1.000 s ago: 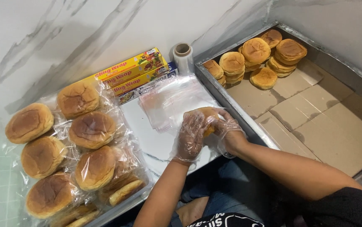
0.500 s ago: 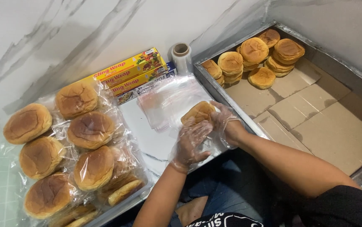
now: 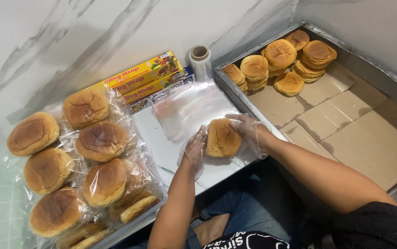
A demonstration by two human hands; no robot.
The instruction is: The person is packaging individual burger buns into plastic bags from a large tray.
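- A round golden-brown bun (image 3: 222, 137) is held between both hands, each in a thin clear plastic glove; the left hand (image 3: 194, 150) is closed on its left edge and the right hand (image 3: 249, 133) is wrapped over its top and right side.
- Compared with a second ago, the bun has been lifted and turned, so that its domed top is now shown to the camera instead of being covered by the fingers.
- A flat stack of clear plastic bags (image 3: 187, 110) is lying just behind the bun, and no bag can be seen around the bun; the bagging is judged not yet begun for this one.
- Left of the stack, bagged buns (image 3: 101, 140) are piled in a heap.
- Behind the stack, yellow and blue cling-film cartons (image 3: 145, 80) and a roll of clear film (image 3: 200, 61) are set against the wall.
- Right of the stack, unwrapped buns (image 3: 279, 60) are stacked in the far corner of a cardboard-lined metal tray (image 3: 235, 99).
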